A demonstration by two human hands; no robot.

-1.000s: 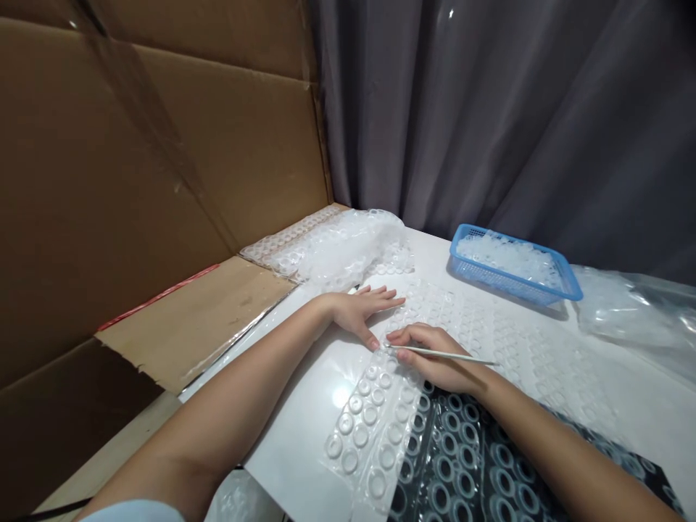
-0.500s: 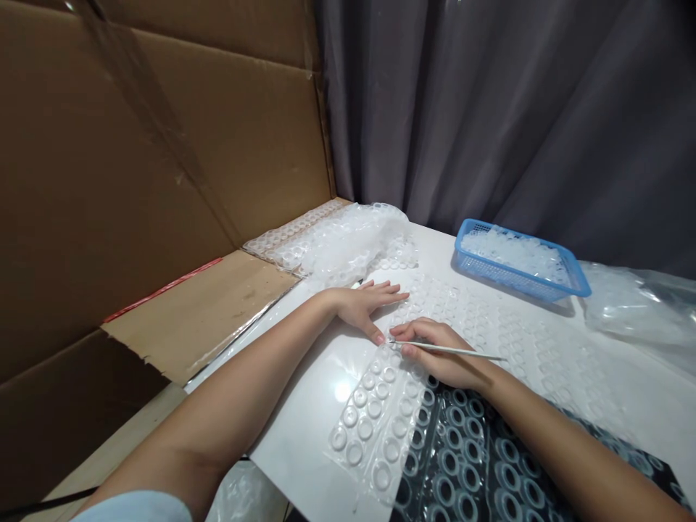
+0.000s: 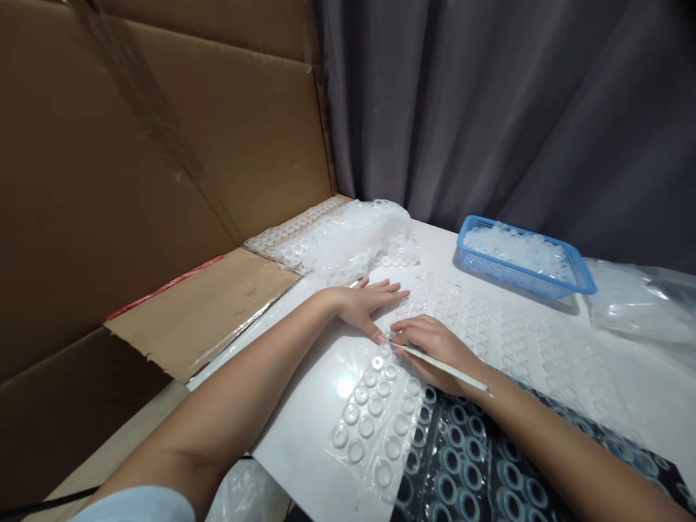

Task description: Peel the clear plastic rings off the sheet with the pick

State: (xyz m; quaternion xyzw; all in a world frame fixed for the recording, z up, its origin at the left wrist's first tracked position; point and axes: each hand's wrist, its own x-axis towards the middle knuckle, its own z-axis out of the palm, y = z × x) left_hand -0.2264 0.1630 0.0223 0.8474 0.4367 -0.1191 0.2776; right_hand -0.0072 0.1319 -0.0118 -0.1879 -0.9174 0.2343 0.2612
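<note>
My left hand [image 3: 370, 308] lies flat with its fingers spread. Its thumb tip presses near the edge of a clear plastic sheet [image 3: 375, 406] that carries rows of round ring shapes. In my right hand [image 3: 435, 349] is a thin pale stick-like tool [image 3: 449, 371], pinched between thumb and fingers. The tool's front tip meets the sheet right beside my left thumb; what exactly it touches is too small to make out. The near right part of the sheet lies over a black surface [image 3: 429, 464], where the rings stand out as pale circles.
A blue basket [image 3: 584, 279] full of small translucent pieces stands at the back right, beside a clear plastic bag [image 3: 631, 297]. Crumpled clear plastic [image 3: 348, 239] lies at the back left. Cardboard [image 3: 217, 145] walls the left, and a grey curtain [image 3: 462, 109] hangs behind the white table [image 3: 304, 449].
The back end of the tool in my right hand has swung down towards me, so it slants more steeply. My left hand stays in place on the sheet.
</note>
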